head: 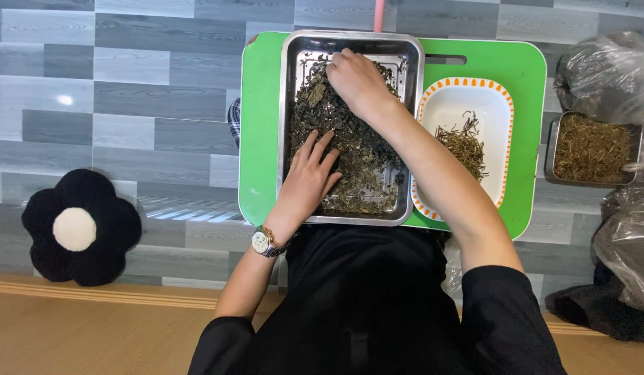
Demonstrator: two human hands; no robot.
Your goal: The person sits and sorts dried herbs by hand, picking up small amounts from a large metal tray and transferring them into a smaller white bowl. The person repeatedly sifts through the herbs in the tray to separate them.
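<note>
In the middle of the frame, the left hand (312, 172) lies flat and open on dark dried leaves (350, 149) in a metal tray (289, 125). The right hand (357, 80), higher up, curls closed, pinching leaves. A white dish (452, 104) sits beside.

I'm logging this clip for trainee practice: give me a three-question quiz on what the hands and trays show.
1. True or false: both hands are in the steel tray of dark dried leaves.
2. Which dish holds the thin brownish stems? A) white plate with orange rim B) black flower cushion
3. Which wrist wears the watch?

Key: 1 true: left hand and right hand rest on the leaves. 2 A. 3 left.
</note>
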